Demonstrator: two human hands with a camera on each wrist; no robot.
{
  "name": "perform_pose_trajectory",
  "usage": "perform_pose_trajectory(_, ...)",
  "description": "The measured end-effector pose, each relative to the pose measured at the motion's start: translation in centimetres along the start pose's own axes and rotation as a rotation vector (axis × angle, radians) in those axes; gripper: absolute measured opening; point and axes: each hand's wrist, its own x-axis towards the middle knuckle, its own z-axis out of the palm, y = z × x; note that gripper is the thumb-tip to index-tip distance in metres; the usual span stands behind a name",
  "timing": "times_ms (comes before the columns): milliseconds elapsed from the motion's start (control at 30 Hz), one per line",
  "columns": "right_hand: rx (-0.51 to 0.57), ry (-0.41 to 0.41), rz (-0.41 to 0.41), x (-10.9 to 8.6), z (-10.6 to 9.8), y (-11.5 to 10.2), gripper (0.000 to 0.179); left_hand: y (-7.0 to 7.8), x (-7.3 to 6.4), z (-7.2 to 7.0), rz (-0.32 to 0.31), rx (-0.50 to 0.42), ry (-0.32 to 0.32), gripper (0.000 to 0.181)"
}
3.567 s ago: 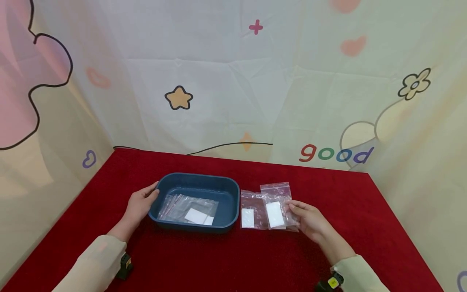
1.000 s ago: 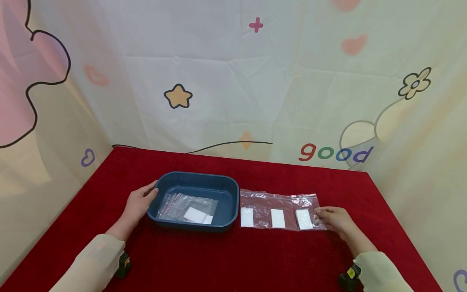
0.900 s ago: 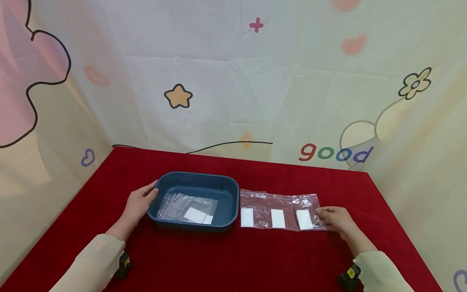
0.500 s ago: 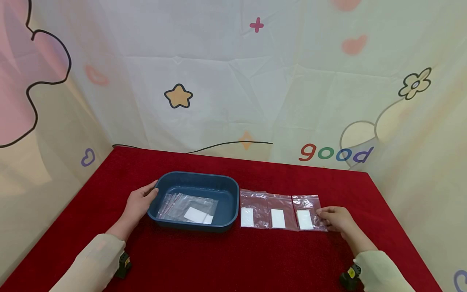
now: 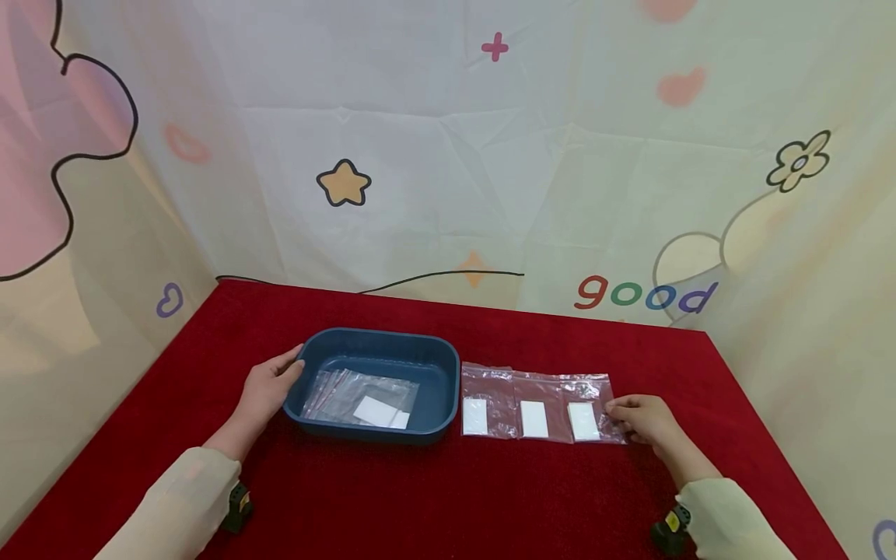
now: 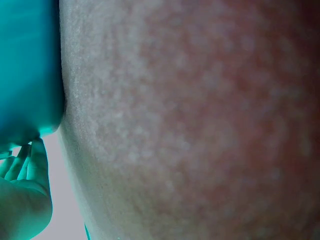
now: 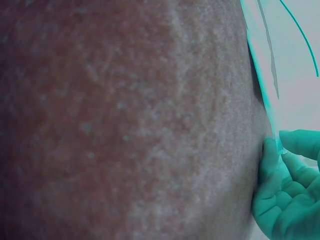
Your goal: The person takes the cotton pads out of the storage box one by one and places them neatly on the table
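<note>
Bag point(image 5: 588, 410), rightmost of three on the worktop point(image 5: 434, 498), edge held in a narrow grip by the right hand point(image 5: 647, 421); left hand point(image 5: 267, 386), fingers straight, touching the blue tray point(image 5: 392, 350). Apparent step: laying out a row; next move probably calls for gentle, flat release.

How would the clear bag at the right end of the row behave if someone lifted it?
The bag looks thin and wrinkled, so it is probably floppy. The white piece inside lies toward the side away from the right hand, so that side would likely sag. Its shiny plastic may be a little slippery.
</note>
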Motion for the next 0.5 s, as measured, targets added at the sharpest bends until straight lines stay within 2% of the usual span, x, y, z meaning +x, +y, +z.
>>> perform_pose_trajectory(500, -0.102, 0.042, -0.017, 0.01, 0.18, -0.16, 0.038, 0.25, -0.26, 0.02, -0.007, -0.005, -0.003, 0.053)
